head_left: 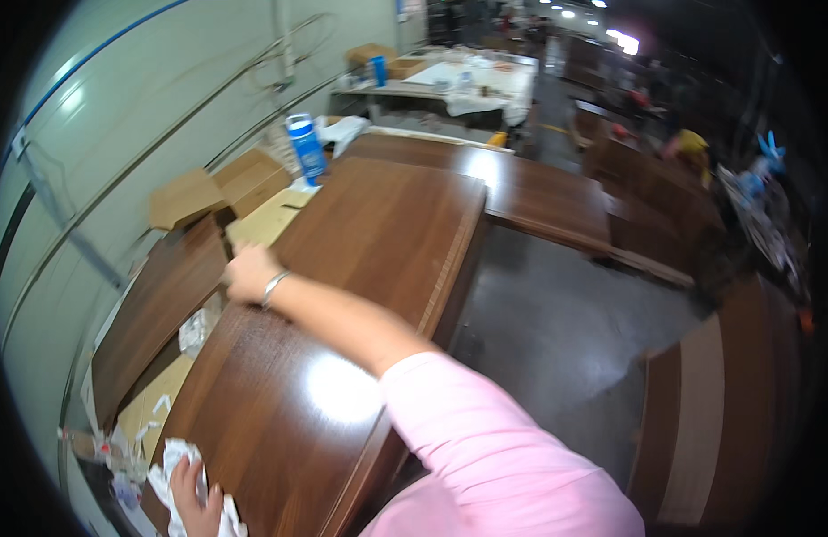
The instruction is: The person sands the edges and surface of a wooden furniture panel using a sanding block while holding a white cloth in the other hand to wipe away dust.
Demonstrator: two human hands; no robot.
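A long, glossy brown wooden panel (342,259) lies before me, its surface catching bright reflections. My left hand (195,501) is at its near left corner, fingers closed over a crumpled white cloth (175,455). My right arm, in a pink sleeve, reaches across the panel to its left edge. There my right hand (251,273), with a silver bracelet at the wrist, is curled closed. A small dark object shows just past its fingers, too blurred to name. Beside that hand leans a second brown wooden panel (154,313), with a clear plastic bag (194,333) near it.
An open cardboard box (248,183) and a blue bottle (307,148) stand beyond the left edge, by a pale green wall (119,116). Another brown panel (548,192) lies across the far end. A cluttered white table (468,76) is farther back. Striped wooden boards (696,421) stand at right.
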